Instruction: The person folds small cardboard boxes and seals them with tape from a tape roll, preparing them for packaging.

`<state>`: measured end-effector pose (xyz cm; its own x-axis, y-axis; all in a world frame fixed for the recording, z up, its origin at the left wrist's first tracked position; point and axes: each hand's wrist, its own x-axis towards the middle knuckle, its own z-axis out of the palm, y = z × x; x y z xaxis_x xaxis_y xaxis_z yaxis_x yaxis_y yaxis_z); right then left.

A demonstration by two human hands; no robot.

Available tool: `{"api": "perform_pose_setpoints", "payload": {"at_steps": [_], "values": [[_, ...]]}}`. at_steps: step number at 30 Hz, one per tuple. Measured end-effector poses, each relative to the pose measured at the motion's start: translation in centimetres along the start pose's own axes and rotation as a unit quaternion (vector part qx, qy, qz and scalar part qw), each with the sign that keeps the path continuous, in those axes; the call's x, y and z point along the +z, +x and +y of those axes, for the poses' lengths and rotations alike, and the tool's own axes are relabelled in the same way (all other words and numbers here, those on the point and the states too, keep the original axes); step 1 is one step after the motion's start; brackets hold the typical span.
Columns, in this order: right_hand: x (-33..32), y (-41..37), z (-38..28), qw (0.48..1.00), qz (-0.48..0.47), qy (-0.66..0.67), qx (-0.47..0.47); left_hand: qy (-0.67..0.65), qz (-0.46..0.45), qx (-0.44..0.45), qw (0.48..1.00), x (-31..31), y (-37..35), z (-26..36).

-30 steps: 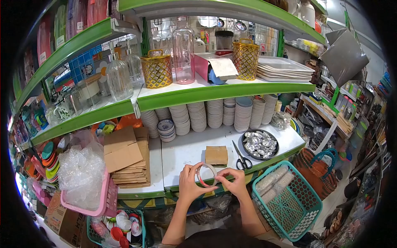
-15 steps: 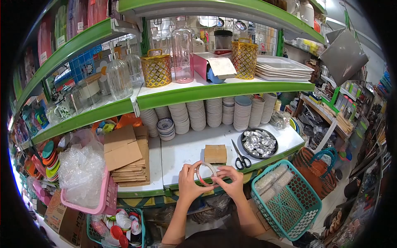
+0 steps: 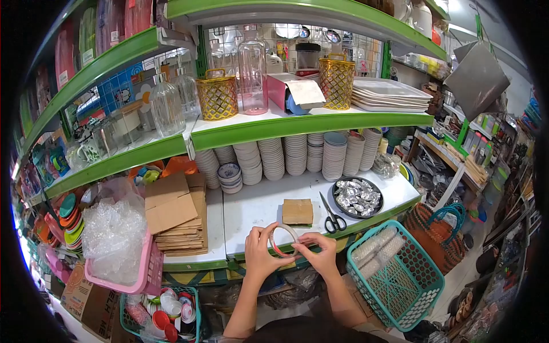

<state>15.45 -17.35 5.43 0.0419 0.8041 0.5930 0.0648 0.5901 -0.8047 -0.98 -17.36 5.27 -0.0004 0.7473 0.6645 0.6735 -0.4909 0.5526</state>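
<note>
A roll of tape (image 3: pixel 277 250), nearly used down to its ring, is held up in front of the shelf edge. My left hand (image 3: pixel 261 250) is closed around its left side. On the ring's right edge, my right hand (image 3: pixel 318 251) pinches with thumb and fingers; whether it has hold of the tape's end is too small to tell. Just beyond the hands lies a small brown cardboard packet (image 3: pixel 297 212). To its right are black-handled scissors (image 3: pixel 334 222), blades pointing away, and a round dark tray (image 3: pixel 373 212) of silver foil-like pieces.
Flat cardboard pieces (image 3: pixel 182 228) are piled on the left, beside a pink basket (image 3: pixel 150 268) of bubble wrap. A teal basket (image 3: pixel 412 240) with bubble-wrapped bundles stands at right. Stacked bowls (image 3: pixel 271 160) line the back under a green-edged shelf (image 3: pixel 309 126).
Both hands and the tape roll stay almost in place, with the ring tilted slightly. The view has shifted very little.
</note>
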Motion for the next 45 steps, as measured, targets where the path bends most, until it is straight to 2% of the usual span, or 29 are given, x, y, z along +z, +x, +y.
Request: {"api": "perform_pose_setpoints", "payload": {"at_steps": [4,6,7,13,16,18,24,27,33,37,40,42,43,45], "values": [[-0.2,-0.1,-0.1,0.998,-0.036,-0.034,-0.036,0.008,0.005,0.005,1.0,-0.1,0.0,0.2],[0.6,-0.2,-1.0,0.997,0.028,0.059,0.034,0.007,0.004,0.005,1.0,-0.3,0.0,0.2],[0.6,-0.2,-1.0,0.997,0.028,0.059,0.034,0.002,0.004,0.002,1.0,-0.3,-0.1,0.2],[-0.4,-0.3,0.5,0.998,-0.043,-0.031,-0.037,0.005,-0.004,0.0,1.0,-0.3,-0.2,0.1],[-0.4,-0.5,0.5,0.999,-0.025,0.045,-0.006,-0.001,-0.012,-0.002,1.0,-0.6,-0.2,0.6],[-0.4,-0.2,-0.3,0.993,-0.022,0.097,0.062,-0.005,-0.016,-0.003,1.0,-0.8,-0.2,0.7],[-1.7,0.0,0.7,0.988,-0.092,0.086,0.093,-0.019,-0.044,0.004,0.999,-1.1,-0.3,0.4],[-2.0,0.3,0.9,0.983,-0.129,0.111,0.072,-0.016,-0.058,0.013,0.998,-1.2,-0.1,0.4],[-2.2,0.5,0.9,0.98,-0.148,0.098,0.095,-0.006,-0.093,0.013,0.996,-1.1,-0.3,0.2],[-2.0,0.2,1.9,0.978,-0.146,0.105,0.105,-0.015,-0.098,0.004,0.995,-0.7,-0.4,0.3],[-1.6,0.1,2.1,0.988,-0.117,0.063,0.082,-0.015,-0.107,-0.011,0.994,-0.6,-0.4,0.4],[-1.5,0.2,1.6,0.995,-0.09,-0.04,0.008,-0.009,-0.115,-0.019,0.993,-0.6,-0.4,0.5],[-1.2,0.0,1.7,0.995,-0.091,-0.04,0.008,-0.019,-0.11,-0.02,0.994,-0.5,-0.3,0.5],[-0.6,-0.3,2.1,0.989,-0.017,0.141,0.047,-0.029,-0.105,-0.021,0.994,-0.5,-0.3,0.5]]}}
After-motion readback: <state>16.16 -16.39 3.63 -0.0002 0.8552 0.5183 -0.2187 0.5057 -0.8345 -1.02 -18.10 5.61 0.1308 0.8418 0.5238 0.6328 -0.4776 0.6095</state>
